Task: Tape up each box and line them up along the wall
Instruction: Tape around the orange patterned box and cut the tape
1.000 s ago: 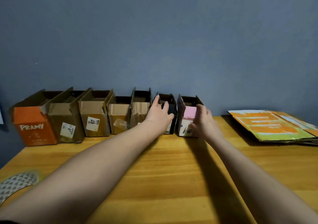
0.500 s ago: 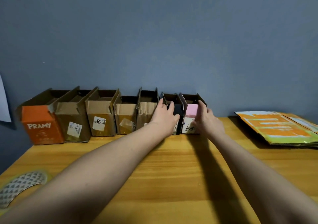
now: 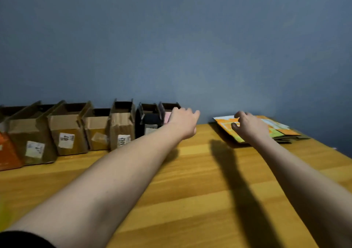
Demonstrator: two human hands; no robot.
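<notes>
— How many views have I got?

— I have one, the head camera, worn above the near edge of the table (image 3: 200,200). It faces forward and slightly down, across the table toward the blue wall (image 3: 190,47).

— How near does it sit?

— Close enough that both forearms run in from my bottom corners; the wall fills my upper half. The wide lens bends the table's far edge.

— What frames the sides?

— The row of boxes (image 3: 122,127) against the wall runs off my left edge; flattened cartons (image 3: 282,128) lie right of them, within frame.
</notes>
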